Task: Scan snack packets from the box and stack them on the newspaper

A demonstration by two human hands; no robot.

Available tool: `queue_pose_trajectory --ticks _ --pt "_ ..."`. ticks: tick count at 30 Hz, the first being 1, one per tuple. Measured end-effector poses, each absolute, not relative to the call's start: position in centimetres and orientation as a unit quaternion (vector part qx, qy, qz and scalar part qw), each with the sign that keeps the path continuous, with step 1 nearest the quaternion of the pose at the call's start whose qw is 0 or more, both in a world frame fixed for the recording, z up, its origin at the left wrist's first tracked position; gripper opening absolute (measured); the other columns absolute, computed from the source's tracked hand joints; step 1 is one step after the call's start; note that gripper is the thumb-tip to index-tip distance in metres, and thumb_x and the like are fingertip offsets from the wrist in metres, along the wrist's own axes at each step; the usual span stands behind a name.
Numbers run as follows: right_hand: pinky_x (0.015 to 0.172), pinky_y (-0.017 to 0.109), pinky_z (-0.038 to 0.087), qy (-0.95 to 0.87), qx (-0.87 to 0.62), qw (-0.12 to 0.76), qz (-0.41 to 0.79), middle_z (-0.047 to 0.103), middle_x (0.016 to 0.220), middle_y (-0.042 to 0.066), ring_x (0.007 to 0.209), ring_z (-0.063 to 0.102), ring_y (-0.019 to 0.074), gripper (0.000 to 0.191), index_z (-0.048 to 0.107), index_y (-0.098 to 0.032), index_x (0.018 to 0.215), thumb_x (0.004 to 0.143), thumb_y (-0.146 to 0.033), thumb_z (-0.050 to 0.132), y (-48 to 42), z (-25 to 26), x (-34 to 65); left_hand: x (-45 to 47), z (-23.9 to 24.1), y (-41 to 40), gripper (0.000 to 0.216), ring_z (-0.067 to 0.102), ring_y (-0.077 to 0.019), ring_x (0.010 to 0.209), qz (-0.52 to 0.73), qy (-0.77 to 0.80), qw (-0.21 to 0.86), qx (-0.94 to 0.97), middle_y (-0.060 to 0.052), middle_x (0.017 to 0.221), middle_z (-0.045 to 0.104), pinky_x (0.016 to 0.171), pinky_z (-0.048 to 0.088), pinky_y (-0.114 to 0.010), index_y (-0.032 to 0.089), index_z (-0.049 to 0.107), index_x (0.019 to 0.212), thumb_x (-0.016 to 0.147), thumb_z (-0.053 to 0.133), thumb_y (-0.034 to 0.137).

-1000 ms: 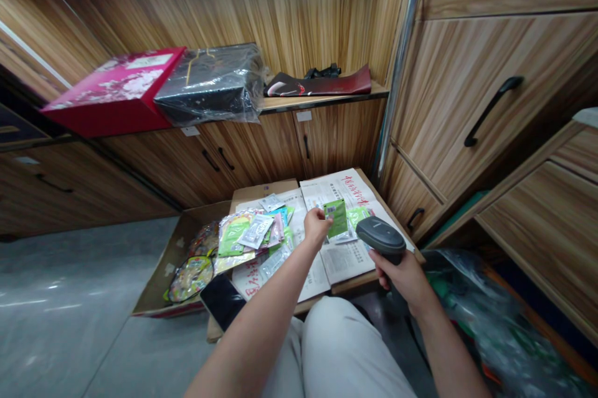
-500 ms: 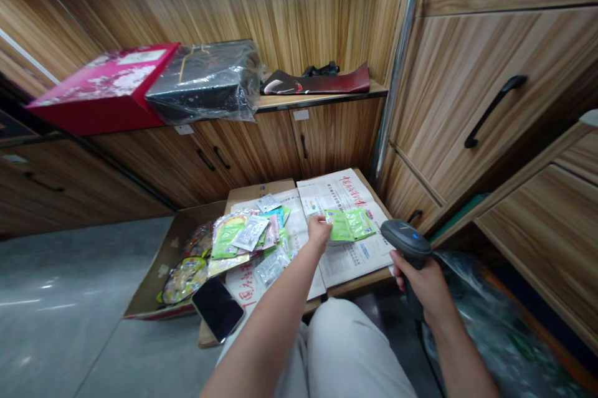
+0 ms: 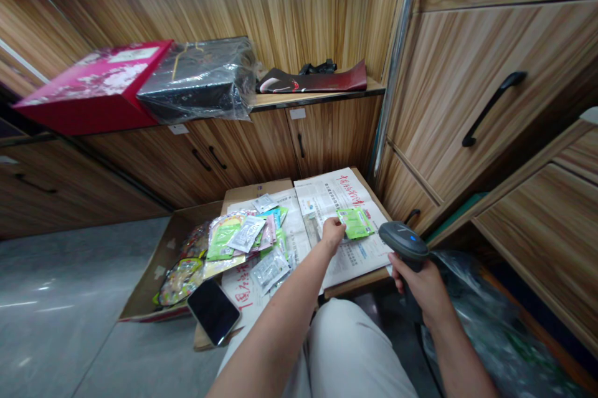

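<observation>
So: right hand [image 3: 423,289] grips scanner [image 3: 402,241]; left hand [image 3: 333,232] touches packet [image 3: 359,223].

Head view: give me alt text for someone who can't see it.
The right hand holds a scanner while the left hand is at green packets on newspaper. To their left are a pile of packets, a phone and an open carton; behind, a shelf bears a pink box and a plastic-wrapped black box.
</observation>
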State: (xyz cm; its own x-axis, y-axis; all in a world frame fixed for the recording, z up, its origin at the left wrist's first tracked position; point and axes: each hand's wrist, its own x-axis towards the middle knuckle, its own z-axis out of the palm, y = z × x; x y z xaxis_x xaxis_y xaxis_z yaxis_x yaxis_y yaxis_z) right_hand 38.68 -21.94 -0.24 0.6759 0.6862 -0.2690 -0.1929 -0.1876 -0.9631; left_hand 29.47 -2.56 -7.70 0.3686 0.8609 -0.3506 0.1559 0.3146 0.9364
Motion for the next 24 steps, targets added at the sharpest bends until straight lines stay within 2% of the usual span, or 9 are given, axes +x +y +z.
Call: queue_pose_trajectory --ticks 6,11,18,21,24 --pt "0.035 0.021 0.041 -0.175 -0.675 0.614 0.371 0.059 0.047 -0.002 0.037 0.051 0.0113 0.041 0.064 -0.016 0.068 0.060 -0.051 0.085 -22.1 -0.4 39.2 29.6 -7.5 -2.6 0.009 0.068 -0.0181 0.078 0.261 0.479 0.618 0.566 -0.005 0.072 0.070 0.078 0.053 -0.029 0.012 0.070 0.081 0.075 0.063 0.011" --pt "0.035 0.021 0.041 -0.169 -0.679 0.611 0.369 0.060 0.048 -0.002 0.038 0.052 0.0114 0.041 0.064 -0.016 0.068 0.060 -0.051 0.085 -22.1 -0.3 39.1 29.6 -6.3 -2.8 0.026 0.068 -0.0201 0.095 0.247 0.465 0.620 0.581 -0.010 0.099 0.074 0.090 0.051 -0.033 0.011 0.069 0.102 0.079 0.058 0.008" --pt "0.034 0.022 0.041 -0.166 -0.687 0.613 0.354 0.059 0.047 -0.002 0.037 0.050 0.0118 0.040 0.065 -0.016 0.068 0.059 -0.049 0.085 -22.1 -0.1 39.0 29.1 -5.4 -2.6 0.044 0.057 -0.0238 0.124 0.248 0.481 0.623 0.564 -0.017 0.131 0.063 0.105 0.042 -0.035 0.011 0.060 0.127 0.083 0.060 0.014" --pt "0.035 0.022 0.041 -0.166 -0.687 0.609 0.359 0.060 0.048 -0.001 0.037 0.051 0.0120 0.039 0.065 -0.016 0.068 0.060 -0.048 0.084 -22.1 -0.1 38.8 28.8 -5.4 -2.2 0.052 0.058 -0.0245 0.122 0.242 0.516 0.600 0.561 -0.021 0.135 0.059 0.101 0.044 -0.035 0.009 0.054 0.135 0.083 0.062 0.017" --pt "0.035 0.022 0.041 -0.163 -0.692 0.608 0.352 0.060 0.048 -0.001 0.038 0.051 0.0123 0.037 0.066 -0.016 0.069 0.060 -0.047 0.084 -22.2 0.0 38.3 27.5 -4.6 -1.1 0.046 0.063 -0.0229 0.111 0.250 0.537 0.541 0.597 -0.018 0.124 0.065 0.098 0.046 -0.034 0.012 0.059 0.129 0.083 0.063 0.018"
